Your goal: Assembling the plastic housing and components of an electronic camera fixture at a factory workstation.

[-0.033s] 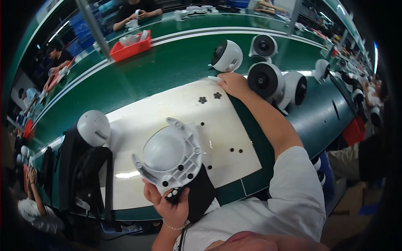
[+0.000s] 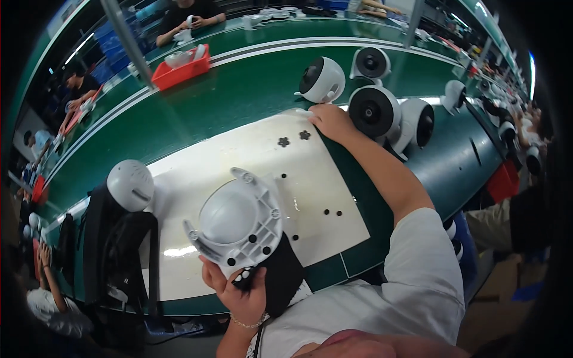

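Note:
My left hand (image 2: 239, 292) grips a white round plastic housing (image 2: 239, 224) from below, near the front edge of the white mat (image 2: 197, 179). The housing has a domed middle and a flange with screw holes. My right hand (image 2: 331, 122) is stretched out to the mat's far right corner, fingers resting on its edge and holding nothing that I can see. It lies just in front of a white ball-shaped unit with a black lens face (image 2: 322, 79). Two small black star-shaped parts (image 2: 293, 138) and a few black screws (image 2: 332, 212) lie on the mat.
Several more white units with black round faces (image 2: 375, 110) stand right of the mat. A black fixture (image 2: 119, 250) topped by a white sphere (image 2: 130, 184) stands at the left. A red tray (image 2: 182, 67) sits on the green conveyor (image 2: 239, 95). Other people work across it.

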Demonstrator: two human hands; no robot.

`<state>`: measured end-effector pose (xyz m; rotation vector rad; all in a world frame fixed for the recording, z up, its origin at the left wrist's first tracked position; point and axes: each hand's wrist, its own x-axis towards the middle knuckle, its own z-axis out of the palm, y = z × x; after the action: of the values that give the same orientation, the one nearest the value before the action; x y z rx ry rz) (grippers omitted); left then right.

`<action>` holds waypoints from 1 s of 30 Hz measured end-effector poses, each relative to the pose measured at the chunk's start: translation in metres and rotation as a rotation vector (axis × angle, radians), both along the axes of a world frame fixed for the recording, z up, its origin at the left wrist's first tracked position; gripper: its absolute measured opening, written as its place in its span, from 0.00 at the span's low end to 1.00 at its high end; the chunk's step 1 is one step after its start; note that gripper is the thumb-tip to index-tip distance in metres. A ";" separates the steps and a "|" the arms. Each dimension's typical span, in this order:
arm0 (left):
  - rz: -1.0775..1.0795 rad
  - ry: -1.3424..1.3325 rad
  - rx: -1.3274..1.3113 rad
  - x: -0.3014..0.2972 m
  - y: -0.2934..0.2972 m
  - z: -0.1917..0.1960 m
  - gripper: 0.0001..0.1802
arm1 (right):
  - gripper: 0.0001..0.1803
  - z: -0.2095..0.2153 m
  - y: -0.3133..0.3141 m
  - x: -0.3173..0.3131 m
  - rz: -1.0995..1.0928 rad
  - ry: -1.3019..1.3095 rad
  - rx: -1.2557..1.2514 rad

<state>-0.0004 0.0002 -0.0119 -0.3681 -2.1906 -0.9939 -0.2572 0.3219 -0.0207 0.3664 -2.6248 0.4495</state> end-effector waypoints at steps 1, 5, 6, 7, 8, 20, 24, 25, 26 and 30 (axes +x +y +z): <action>0.004 -0.024 0.012 0.000 0.000 0.000 0.21 | 0.14 0.001 0.005 0.012 -0.042 -0.064 0.054; 0.019 -0.029 0.001 0.003 -0.006 0.000 0.35 | 0.16 -0.003 0.017 0.059 -0.087 -0.047 0.105; 0.022 -0.008 0.062 0.003 -0.004 0.002 0.43 | 0.16 -0.001 0.019 0.069 -0.083 -0.020 0.109; 0.032 -0.038 0.061 0.007 -0.004 0.005 0.30 | 0.19 0.001 0.024 0.077 -0.090 -0.118 0.124; 0.056 -0.068 0.058 0.010 -0.005 0.007 0.18 | 0.20 0.017 0.018 0.092 -0.175 -0.254 0.221; -0.223 -0.015 0.334 0.021 -0.010 0.010 0.14 | 0.14 0.102 -0.101 0.210 0.808 -0.102 -0.424; -0.400 -0.109 0.530 0.025 -0.006 0.020 0.12 | 0.15 0.088 -0.124 0.219 0.975 -0.239 -0.477; -0.390 -0.165 0.526 0.027 -0.005 0.021 0.11 | 0.15 0.084 -0.123 0.220 0.978 -0.240 -0.480; -0.382 -0.222 0.522 0.028 -0.005 0.022 0.11 | 0.14 0.081 -0.122 0.220 0.955 -0.315 -0.538; -0.297 -0.215 0.547 0.030 0.007 0.030 0.10 | 0.13 0.083 -0.118 0.224 0.869 -0.500 -0.585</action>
<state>0.0298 0.0073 0.0183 -0.3424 -1.9684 -1.8103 -0.0331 0.2037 0.0627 1.3173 -2.4592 1.7159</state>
